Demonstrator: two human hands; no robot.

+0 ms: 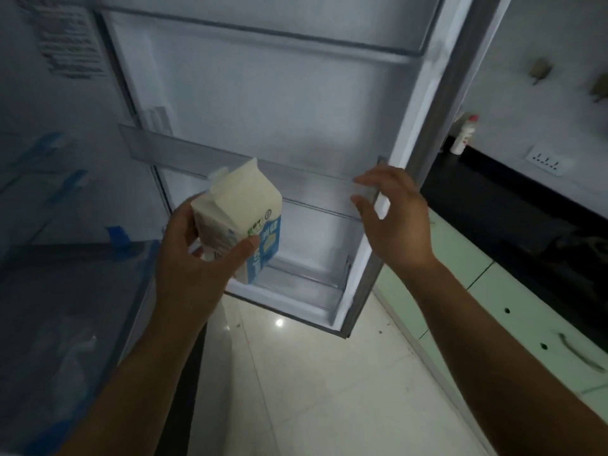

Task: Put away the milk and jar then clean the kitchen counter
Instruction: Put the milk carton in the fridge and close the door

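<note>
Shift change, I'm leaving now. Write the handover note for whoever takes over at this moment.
Left hand grips the milk carton, tilted, in front of the open fridge door and above its lower door shelf; it is not yet set down.
Right hand is open, fingers spread by the middle shelf rail; contact is unclear.
Jar: not in view.
Done: fridge open, milk brought to it.
Left: shelve the milk, put away the jar, and clean the dark counter, where a white bottle stands.
</note>
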